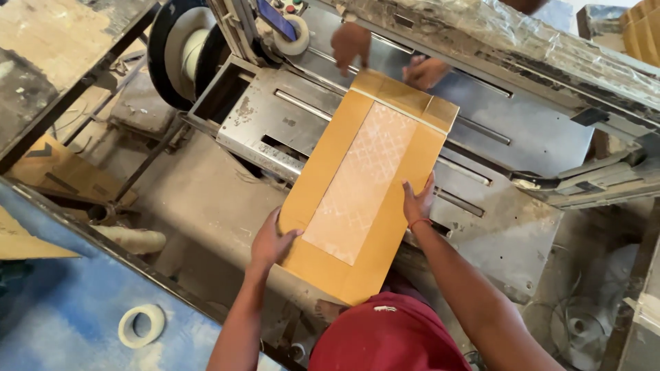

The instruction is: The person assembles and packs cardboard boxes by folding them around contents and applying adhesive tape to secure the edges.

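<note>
A long cardboard-wrapped package (364, 185), brown at its edges with a pale, diamond-patterned tile face showing through the open middle, lies slanted across the grey metal tabletop (509, 137) of a strapping machine. The left hand (269, 240) is spread flat, palm against the package's near left edge close to the bottom corner, thumb lying on the cardboard. The right hand (416, 200) is also spread, fingers pointing up along the right long edge about midway, with a red thread at the wrist. Neither hand pinches anything; both press against the sides of the package. At the far end, another person's two hands (350, 42) reach in from the other side, one above the top corner and the other (424, 71) just beside the folded cardboard end; whether they touch it cannot be told. A large black reel (180, 51) stands at the machine's left end, and a roll of tape (297, 36) sits near the machine's upper frame. Slots (481, 130) run along the metal surface. At lower left a white ring of tape (141, 325) lies on a blue surface (62, 309), and a red cap (388, 333) fills the bottom middle of the view.
</note>
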